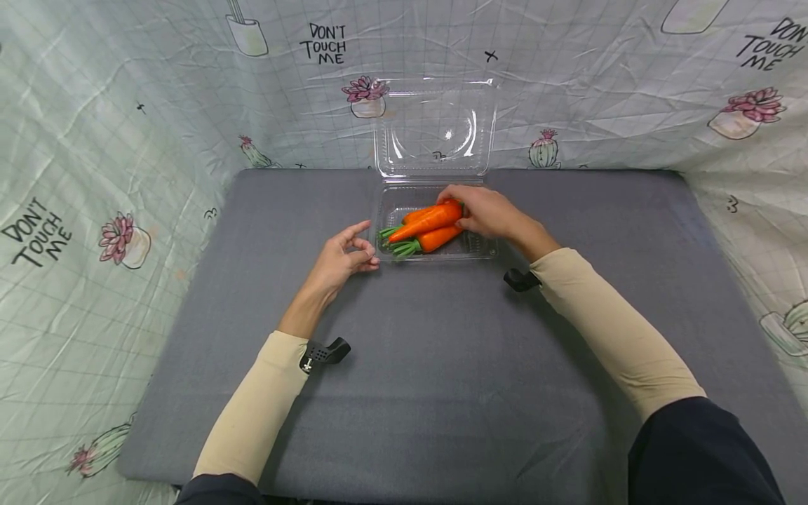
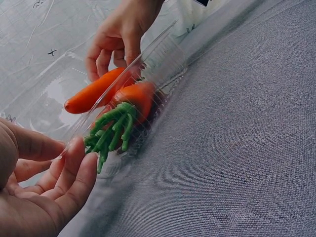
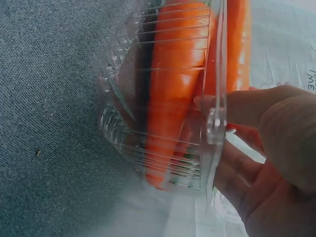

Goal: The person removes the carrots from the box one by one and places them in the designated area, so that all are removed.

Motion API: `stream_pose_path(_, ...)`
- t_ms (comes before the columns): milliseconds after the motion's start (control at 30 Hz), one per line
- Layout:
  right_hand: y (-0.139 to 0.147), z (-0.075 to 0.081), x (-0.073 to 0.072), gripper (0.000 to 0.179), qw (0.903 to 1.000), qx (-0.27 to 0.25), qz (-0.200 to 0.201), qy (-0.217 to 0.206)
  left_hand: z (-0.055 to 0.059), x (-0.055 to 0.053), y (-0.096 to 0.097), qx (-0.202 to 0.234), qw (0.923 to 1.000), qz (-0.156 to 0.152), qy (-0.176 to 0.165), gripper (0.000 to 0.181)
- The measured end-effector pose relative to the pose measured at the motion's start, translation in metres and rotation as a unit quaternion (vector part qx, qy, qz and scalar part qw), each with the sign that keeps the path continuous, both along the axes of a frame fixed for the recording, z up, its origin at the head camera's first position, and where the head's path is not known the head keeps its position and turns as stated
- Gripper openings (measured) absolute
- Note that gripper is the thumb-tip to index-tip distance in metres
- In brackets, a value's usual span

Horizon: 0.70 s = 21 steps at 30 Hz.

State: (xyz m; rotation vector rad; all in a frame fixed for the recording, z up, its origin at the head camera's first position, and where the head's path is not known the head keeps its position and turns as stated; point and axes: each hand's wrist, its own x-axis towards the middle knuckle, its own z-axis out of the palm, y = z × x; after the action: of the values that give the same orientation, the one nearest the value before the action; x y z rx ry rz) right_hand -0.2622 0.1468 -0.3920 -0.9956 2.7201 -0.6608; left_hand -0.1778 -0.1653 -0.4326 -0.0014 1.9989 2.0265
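Observation:
A clear plastic clamshell container (image 1: 486,247) lies with its lid (image 1: 435,126) raised at the back. Inside are three orange carrots; two have green stalks at the left. The upper carrot (image 1: 426,223) lies across the others, pointed end to the left. My right hand (image 1: 486,210) grips this upper carrot by its thick end, inside the container's right part; the right wrist view shows the thumb (image 3: 242,106) against it behind the clear wall. At the near left corner, my left hand (image 1: 344,258) pinches the container's rim, beside the green stalks (image 2: 113,126).
A grey cloth-covered table (image 1: 429,365) bears the container near its back edge. Behind and at the sides hangs a wrinkled, printed sheet (image 1: 189,84); the raised lid stands in front of it. Black wrist cameras (image 1: 328,351) are worn on both arms.

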Motion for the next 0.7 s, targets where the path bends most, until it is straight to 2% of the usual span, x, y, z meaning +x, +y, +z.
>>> stream_pose_path(200, 0.0008, 0.0008, 0.0042, 0.056, 0.9999, -0.001, 0.011, -0.012, 0.0004, 0.0001, 0.0003, 0.005, 1.0, 0.002, -0.001, 0.063)
stream_pose_path(500, 0.0025, 0.0, 0.0059, 0.049, 0.9952, -0.069, -0.005, -0.07, 0.0016, 0.0006, 0.0006, -0.002, 1.0, 0.0, 0.0, 0.063)
stream_pose_path(567, 0.0027, -0.0006, 0.0048, 0.05, 0.9956, -0.067, 0.0, -0.065, 0.0017, 0.0006, 0.0004, -0.003, 1.0, -0.001, 0.001, 0.063)
stream_pose_path(700, 0.002, -0.0046, 0.0033, 0.053, 0.9989, -0.04, 0.004, -0.025, 0.002, 0.0012, 0.0005, -0.002, 1.0, 0.001, -0.001, 0.063)
